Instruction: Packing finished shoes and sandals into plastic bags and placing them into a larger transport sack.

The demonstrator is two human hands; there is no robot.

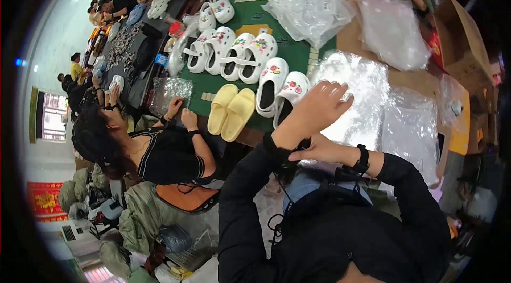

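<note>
My left hand (pixel 321 107) reaches over a stack of clear plastic bags (pixel 355 97) with its fingers apart and nothing in them. Across its wrist lies my right hand (pixel 323 150), the fingers closed at a dark wristband (pixel 302 144) by the sleeve cuff; the grip is partly hidden. A black watch (pixel 362 158) sits on my right wrist. Just left of my left hand, a pair of white clogs with colourful charms (pixel 271 87) stands on the green tabletop, one partly covered by my forearm. Beside them are yellow slides (pixel 231 111).
More white charmed clogs (pixel 219 48) stand in rows farther back. Crumpled clear bags (pixel 310 11) and flat ones (pixel 394 30) lie at the far side, near an open cardboard box (pixel 462 41). A co-worker in black (pixel 165 158) sits at my left, hands at the table edge.
</note>
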